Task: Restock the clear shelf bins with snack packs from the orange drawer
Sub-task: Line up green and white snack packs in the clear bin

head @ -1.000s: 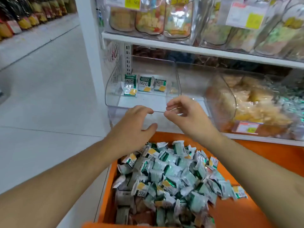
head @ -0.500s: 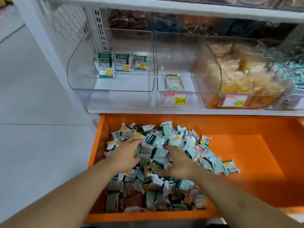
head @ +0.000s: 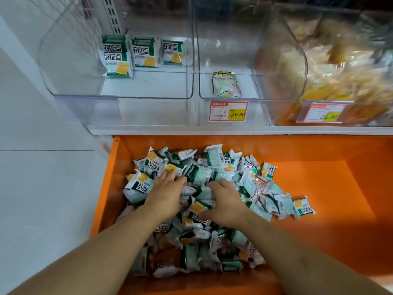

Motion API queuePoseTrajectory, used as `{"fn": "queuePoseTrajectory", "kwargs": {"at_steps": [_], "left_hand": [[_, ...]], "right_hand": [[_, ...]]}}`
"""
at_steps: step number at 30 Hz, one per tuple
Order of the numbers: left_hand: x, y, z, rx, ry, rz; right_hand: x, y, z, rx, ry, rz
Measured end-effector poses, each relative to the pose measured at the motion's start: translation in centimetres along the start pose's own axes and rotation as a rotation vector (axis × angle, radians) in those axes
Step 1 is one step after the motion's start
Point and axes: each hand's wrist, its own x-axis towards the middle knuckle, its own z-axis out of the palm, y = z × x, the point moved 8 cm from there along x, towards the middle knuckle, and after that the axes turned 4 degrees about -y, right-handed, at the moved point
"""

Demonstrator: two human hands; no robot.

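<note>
— Snack packs point(head: 214, 179) — where are they seen?
— Heaped in the orange drawer point(head: 319, 188); three are stood in the left clear bin point(head: 70, 60).
— And the fingers?
— Left hand point(head: 165, 194) and right hand point(head: 227, 201) are dug into the heap — packs are gripped by curled fingers.

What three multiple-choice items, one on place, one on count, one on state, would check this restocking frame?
1. Where does the heap of snack packs lie?
A. left part of the orange drawer
B. on the floor
C. on the top shelf

2. How many packs lie in the middle clear bin?
A. none
B. one
C. five

3. What are the left hand and right hand doing?
A. hanging idle
B. holding a price tag
C. dug into the heap

Key:
1 A, the drawer's right part shows bare orange.
2 B, a single pale pack lies there.
3 C, fingers curl among the packs; what each grip holds is unclear.
</note>
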Motion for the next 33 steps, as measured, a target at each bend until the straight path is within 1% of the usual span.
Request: {"fn": "queuePoseTrajectory", "kwargs": {"at_steps": [2,5,11,14,16,20,24,26,30,33], "left_hand": [[-0.4,0.0,-0.4,-0.033,0.017,0.017],[-1.3,-0.2,-1.6,-0.108,0.028,-0.009],[-3.4,-0.2,-4.9,-0.260,0.094,-0.038],[-4.5,0.1,-6.0,-0.314,0.111,-0.042],[-5.3,0.5,-6.4,-0.348,0.092,-0.052],[-6.6,0.7,-6.9,-0.407,0.046,-0.104],[-8.1,0.6,-9.5,-0.530,0.072,-0.147],[-9.0,1.1,-11.6,-0.578,0.074,-0.123],[-10.5,2.0,-15.1,-0.647,0.093,-0.075],[-12.1,3.0,-17.1,-0.718,0.096,-0.032]], "right_hand": [[0.0,0.0,-0.3,0.083,-0.029,-0.001],[-0.3,-0.2,-0.8,0.204,-0.070,0.020],[-1.5,0.1,-2.5,0.404,-0.023,0.044],[-2.2,0.0,-3.1,0.457,-0.008,0.048],[-2.6,-0.2,-3.3,0.506,0.001,0.036],[-3.8,-1.4,-4.6,0.510,0.022,0.019],[-5.6,-3.3,-7.6,0.600,0.000,0.026],[-6.8,-4.6,-9.9,0.677,-0.005,0.005],[-9.6,-7.4,-15.3,0.614,0.026,-0.085],[-11.8,-8.8,-17.7,0.614,0.032,-0.132]]}}
